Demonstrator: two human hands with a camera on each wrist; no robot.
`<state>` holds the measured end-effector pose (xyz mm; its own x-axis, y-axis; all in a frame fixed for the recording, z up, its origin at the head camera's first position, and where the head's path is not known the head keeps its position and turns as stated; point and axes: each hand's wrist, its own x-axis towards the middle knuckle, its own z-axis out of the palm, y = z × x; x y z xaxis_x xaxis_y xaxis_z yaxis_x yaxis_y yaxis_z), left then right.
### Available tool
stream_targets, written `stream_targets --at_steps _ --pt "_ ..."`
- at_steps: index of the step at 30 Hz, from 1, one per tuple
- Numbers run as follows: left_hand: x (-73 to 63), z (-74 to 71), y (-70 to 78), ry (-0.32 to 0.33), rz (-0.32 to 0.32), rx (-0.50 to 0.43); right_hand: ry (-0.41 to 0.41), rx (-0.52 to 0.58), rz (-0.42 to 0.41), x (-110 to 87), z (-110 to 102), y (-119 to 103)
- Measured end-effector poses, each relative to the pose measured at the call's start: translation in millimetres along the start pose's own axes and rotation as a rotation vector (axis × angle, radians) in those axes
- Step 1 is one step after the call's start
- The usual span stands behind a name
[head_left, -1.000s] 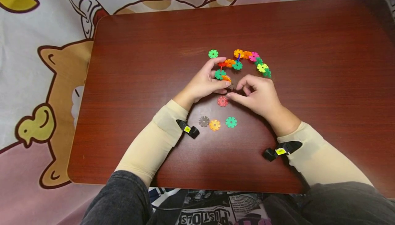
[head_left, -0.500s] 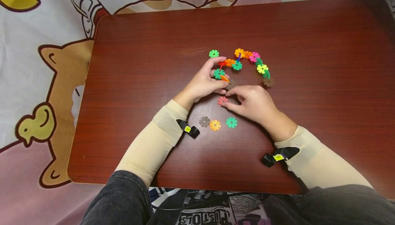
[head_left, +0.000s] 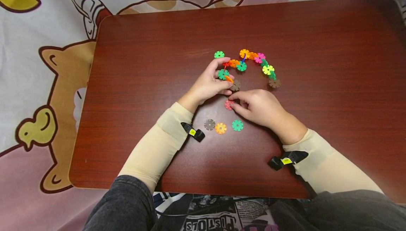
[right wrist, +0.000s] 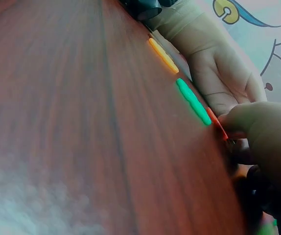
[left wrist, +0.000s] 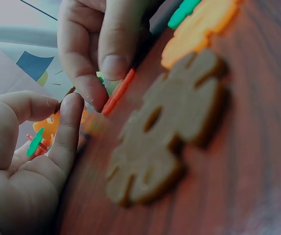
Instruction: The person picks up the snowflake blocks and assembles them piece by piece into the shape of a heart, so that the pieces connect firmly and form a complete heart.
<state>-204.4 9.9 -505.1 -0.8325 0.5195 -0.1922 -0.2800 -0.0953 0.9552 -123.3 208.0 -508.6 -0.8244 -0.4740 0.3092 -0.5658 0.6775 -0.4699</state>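
Note:
A chain of interlocking plastic snowflake discs (head_left: pixel 241 66) curves across the table in the head view, in green, orange, yellow, pink and brown. My left hand (head_left: pixel 206 83) holds its near left end, thumb and fingers pinching around an orange disc (head_left: pixel 228 79) and a brown disc (head_left: pixel 235 85). Just below, my right hand (head_left: pixel 264 107) has thumb and index finger at the edges of a red disc (head_left: pixel 228 105) lying on the table. The left wrist view shows that red disc (left wrist: pixel 118 91) edge-on between the right fingertips.
Loose brown (head_left: pixel 209 124), orange disc (head_left: pixel 220 128) and green disc (head_left: pixel 237 125) lie nearer the body. Another green disc (head_left: pixel 219 54) sits beyond the left hand. A cartoon-print cloth (head_left: pixel 68 100) borders the brown table (head_left: pixel 142 48) at left and back.
My right hand has come down from the chain's brown end to the red disc and pinches it. The left hand stays in place, with the chain shifted slightly left.

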Motion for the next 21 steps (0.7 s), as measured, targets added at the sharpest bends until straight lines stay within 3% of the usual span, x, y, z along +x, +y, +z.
stream_targets --at_steps 8,14,17,21 --pt "-1.5 0.8 1.3 0.008 0.002 -0.004 -0.046 -0.003 0.029 -0.2 -1 0" --pt "-1.9 0.6 1.9 0.000 0.006 -0.002 -0.132 0.101 0.051 -1.1 -7 2" --pt "-1.6 0.4 1.9 0.006 0.001 -0.012 -0.109 0.166 0.042 -2.4 -7 5" --pt "-0.7 0.9 2.2 0.015 0.003 -0.026 -0.014 0.276 0.025 -3.5 -5 12"
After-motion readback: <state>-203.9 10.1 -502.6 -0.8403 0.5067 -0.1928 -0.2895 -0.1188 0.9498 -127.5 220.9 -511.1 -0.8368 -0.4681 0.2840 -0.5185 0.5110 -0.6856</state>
